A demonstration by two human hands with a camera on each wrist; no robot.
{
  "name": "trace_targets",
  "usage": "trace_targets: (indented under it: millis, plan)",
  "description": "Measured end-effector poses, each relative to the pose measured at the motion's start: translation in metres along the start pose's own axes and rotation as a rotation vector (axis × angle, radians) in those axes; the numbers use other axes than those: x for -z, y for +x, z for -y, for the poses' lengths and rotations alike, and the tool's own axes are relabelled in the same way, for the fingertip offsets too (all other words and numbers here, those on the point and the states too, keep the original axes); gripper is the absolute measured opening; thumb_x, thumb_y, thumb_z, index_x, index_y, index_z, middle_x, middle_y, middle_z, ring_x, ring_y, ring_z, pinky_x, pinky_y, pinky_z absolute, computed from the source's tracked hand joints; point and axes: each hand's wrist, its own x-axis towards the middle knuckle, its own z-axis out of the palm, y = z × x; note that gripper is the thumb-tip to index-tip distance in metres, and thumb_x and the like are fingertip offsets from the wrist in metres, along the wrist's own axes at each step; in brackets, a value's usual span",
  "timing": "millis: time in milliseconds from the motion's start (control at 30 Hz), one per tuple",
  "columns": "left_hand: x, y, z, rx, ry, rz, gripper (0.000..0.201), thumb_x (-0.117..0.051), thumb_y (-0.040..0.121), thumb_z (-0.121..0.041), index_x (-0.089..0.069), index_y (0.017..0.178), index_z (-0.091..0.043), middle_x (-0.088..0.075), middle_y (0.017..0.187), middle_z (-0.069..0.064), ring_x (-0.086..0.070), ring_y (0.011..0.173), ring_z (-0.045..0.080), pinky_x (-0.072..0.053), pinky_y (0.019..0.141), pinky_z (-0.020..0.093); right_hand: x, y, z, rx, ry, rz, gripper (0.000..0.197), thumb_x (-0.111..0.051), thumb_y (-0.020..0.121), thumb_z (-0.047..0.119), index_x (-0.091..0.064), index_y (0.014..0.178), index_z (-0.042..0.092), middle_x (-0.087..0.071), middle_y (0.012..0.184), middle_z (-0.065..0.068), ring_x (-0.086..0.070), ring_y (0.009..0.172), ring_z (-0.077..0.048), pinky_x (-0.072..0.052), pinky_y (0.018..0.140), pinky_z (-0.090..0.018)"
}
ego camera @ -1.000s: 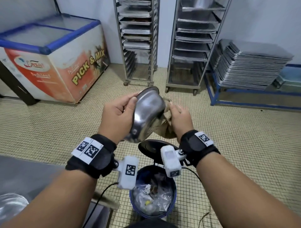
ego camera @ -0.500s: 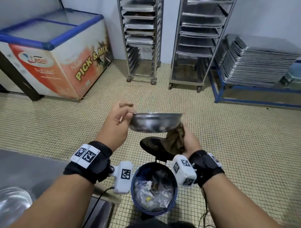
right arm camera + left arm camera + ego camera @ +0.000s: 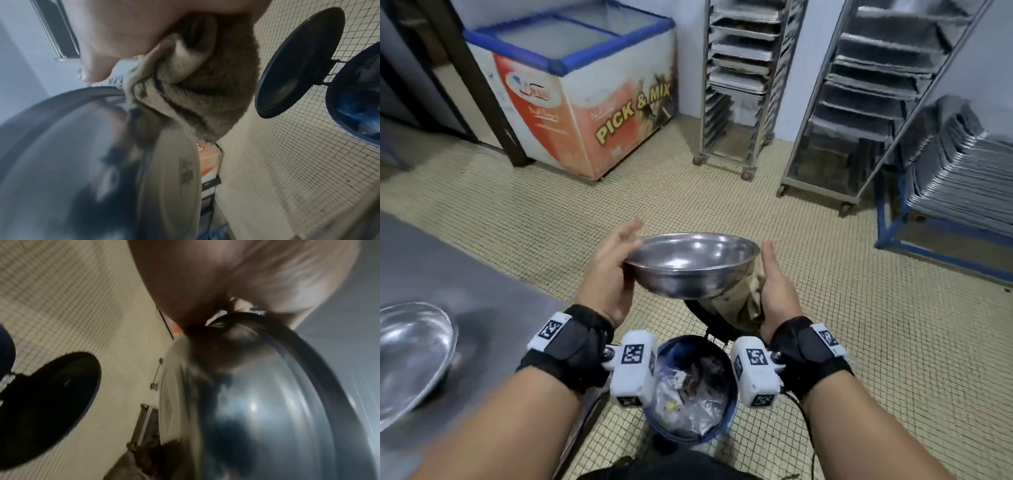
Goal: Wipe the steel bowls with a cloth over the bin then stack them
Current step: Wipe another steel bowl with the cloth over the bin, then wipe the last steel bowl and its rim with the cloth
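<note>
I hold a steel bowl [image 3: 691,263] level, mouth up, above the open blue bin [image 3: 688,387]. My left hand [image 3: 616,260] grips its left rim; in the left wrist view my palm [image 3: 226,272] lies against the bowl's outer wall [image 3: 267,402]. My right hand [image 3: 774,284] holds a bunched brown cloth [image 3: 743,301] against the bowl's lower right side. In the right wrist view the cloth [image 3: 195,97] is tucked in my right hand [image 3: 144,24] and touches the bowl [image 3: 72,162]. A second steel bowl [image 3: 410,359] lies on the steel table [image 3: 465,274] at the left.
The bin's dark lid [image 3: 709,315] stands open behind the bin, under the bowl. A chest freezer [image 3: 585,102] stands at the back left, two tray racks [image 3: 739,85] at the back, and stacked trays [image 3: 962,171] on a blue frame at the right. The floor is tiled.
The bowl has turned from on edge to level with its mouth up. The cloth has gone from the bowl's inside to its lower right outside. The table and second bowl now show more.
</note>
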Motion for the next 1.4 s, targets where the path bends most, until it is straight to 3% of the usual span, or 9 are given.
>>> trace_targets:
  millis: [100, 400, 600, 667, 800, 933, 1067, 1200, 1400]
  plan:
    - [0.03, -0.015, 0.002, 0.106, 0.023, -0.111, 0.059, -0.05, 0.098, 0.003, -0.038, 0.152, -0.017, -0.044, 0.151, 0.01, -0.062, 0.111, 0.023, -0.058, 0.072, 0.026, -0.023, -0.007, -0.005, 0.034, -0.051, 0.054, 0.061, -0.061, 0.081, 0.071, -0.081, 0.101, 0.016, -0.078, 0.1, -0.016, -0.076, 0.096, -0.034, -0.056, 0.096, -0.054]
    - [0.143, -0.122, -0.023, 0.106, 0.025, -0.42, 0.029, -0.06, 0.097, -0.006, -0.063, 0.123, -0.017, -0.074, 0.101, 0.011, -0.069, 0.075, 0.024, -0.058, 0.057, 0.034, -0.135, -0.034, -0.061, 0.009, -0.316, 0.297, 0.036, -0.057, 0.1, 0.049, -0.078, 0.085, 0.023, -0.078, 0.077, 0.009, -0.074, 0.08, -0.01, -0.059, 0.078, -0.032]
    - [0.229, -0.195, -0.058, 0.0, -0.041, -0.528, 0.036, -0.065, 0.097, -0.026, -0.059, 0.132, -0.023, -0.075, 0.108, 0.01, -0.07, 0.082, 0.033, -0.056, 0.052, 0.037, -0.221, -0.087, -0.108, -0.004, -0.391, 0.491, 0.024, -0.053, 0.105, 0.031, -0.073, 0.11, 0.019, -0.069, 0.073, 0.009, -0.062, 0.069, -0.014, -0.052, 0.067, -0.028]
    - [0.263, -0.219, -0.074, -0.041, 0.026, -0.609, 0.031, -0.06, 0.102, -0.027, -0.059, 0.132, -0.02, -0.074, 0.115, 0.01, -0.075, 0.087, 0.031, -0.06, 0.058, 0.041, -0.253, -0.111, -0.122, -0.029, -0.41, 0.527, 0.022, -0.059, 0.101, 0.039, -0.072, 0.096, 0.022, -0.072, 0.073, 0.005, -0.065, 0.063, -0.013, -0.055, 0.064, -0.032]
    - [0.337, -0.259, -0.099, -0.112, 0.059, -0.809, 0.016, -0.057, 0.104, -0.025, -0.063, 0.117, -0.017, -0.073, 0.111, 0.016, -0.073, 0.078, 0.027, -0.06, 0.06, 0.039, -0.322, -0.16, -0.155, -0.041, -0.372, 0.567, 0.025, -0.069, 0.094, 0.044, -0.078, 0.103, 0.022, -0.074, 0.106, -0.019, -0.069, 0.096, -0.029, -0.059, 0.088, -0.051]
    - [0.415, -0.301, -0.13, -0.18, 0.176, -0.975, 0.008, -0.065, 0.094, -0.035, -0.07, 0.094, -0.028, -0.078, 0.09, 0.006, -0.073, 0.084, 0.031, -0.059, 0.088, 0.056, -0.396, -0.212, -0.194, -0.072, -0.33, 0.615, 0.034, -0.074, 0.088, 0.051, -0.078, 0.109, 0.024, -0.062, 0.128, -0.027, -0.062, 0.113, -0.042, -0.043, 0.1, -0.072]
    - [0.475, -0.329, -0.156, -0.203, 0.254, -1.099, 0.028, -0.067, 0.087, -0.039, -0.058, 0.078, -0.014, -0.067, 0.077, 0.013, -0.062, 0.072, 0.027, -0.056, 0.075, 0.049, -0.461, -0.245, -0.23, -0.091, -0.382, 0.698, 0.024, -0.075, 0.088, 0.049, -0.08, 0.1, 0.029, -0.062, 0.124, -0.033, -0.053, 0.113, -0.064, -0.042, 0.09, -0.081]
    - [0.522, -0.338, -0.179, -0.189, 0.35, -1.148, 0.032, -0.063, 0.091, -0.05, -0.065, 0.082, -0.02, -0.073, 0.085, 0.015, -0.072, 0.078, 0.037, -0.063, 0.073, 0.054, -0.519, -0.249, -0.25, -0.068, -0.474, 0.727, 0.026, -0.074, 0.09, 0.044, -0.077, 0.11, 0.028, -0.078, 0.101, -0.01, -0.075, 0.098, -0.03, -0.058, 0.093, -0.056]
    - [0.601, -0.316, -0.216, -0.155, 0.136, -1.141, 0.016, -0.062, 0.101, -0.016, -0.076, 0.098, -0.011, -0.076, 0.083, 0.009, -0.073, 0.069, 0.018, -0.06, 0.063, 0.027, -0.618, -0.22, -0.28, 0.013, -0.646, 0.869, 0.027, -0.072, 0.093, 0.04, -0.074, 0.116, 0.027, -0.079, 0.105, 0.005, -0.074, 0.1, -0.011, -0.057, 0.099, -0.04]
